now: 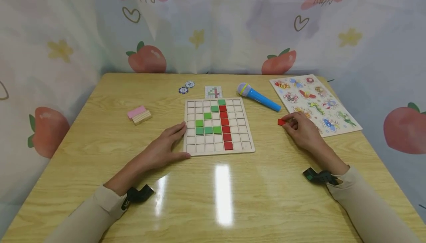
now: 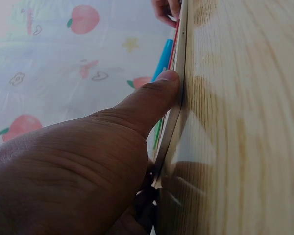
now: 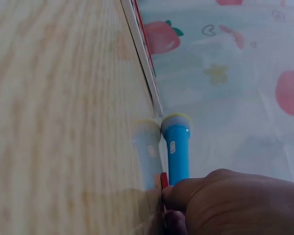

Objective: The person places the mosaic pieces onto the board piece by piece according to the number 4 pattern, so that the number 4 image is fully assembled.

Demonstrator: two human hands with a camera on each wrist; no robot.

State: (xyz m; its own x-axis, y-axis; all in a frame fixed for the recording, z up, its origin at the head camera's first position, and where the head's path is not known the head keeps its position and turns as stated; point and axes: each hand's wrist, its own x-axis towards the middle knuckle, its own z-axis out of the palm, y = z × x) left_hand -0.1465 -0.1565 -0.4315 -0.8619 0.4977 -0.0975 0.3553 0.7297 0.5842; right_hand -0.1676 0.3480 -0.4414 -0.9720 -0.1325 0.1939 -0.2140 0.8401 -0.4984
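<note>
A square wooden grid board lies mid-table, with several green tiles and a column of red tiles in its cells. My left hand rests at the board's left side, thumb against the near-left corner and fingertips touching the left edge. In the left wrist view the thumb presses on the board's rim. Right of the board, my right hand pinches a loose red tile between thumb and fingers, at the tabletop. The right wrist view also shows this red tile, partly covered by fingers.
Behind the board lies a small pattern card. A blue toy microphone is at the back right, beside an insect puzzle board. Two poker chips lie at the back left. A pink block and a wooden block are at the left.
</note>
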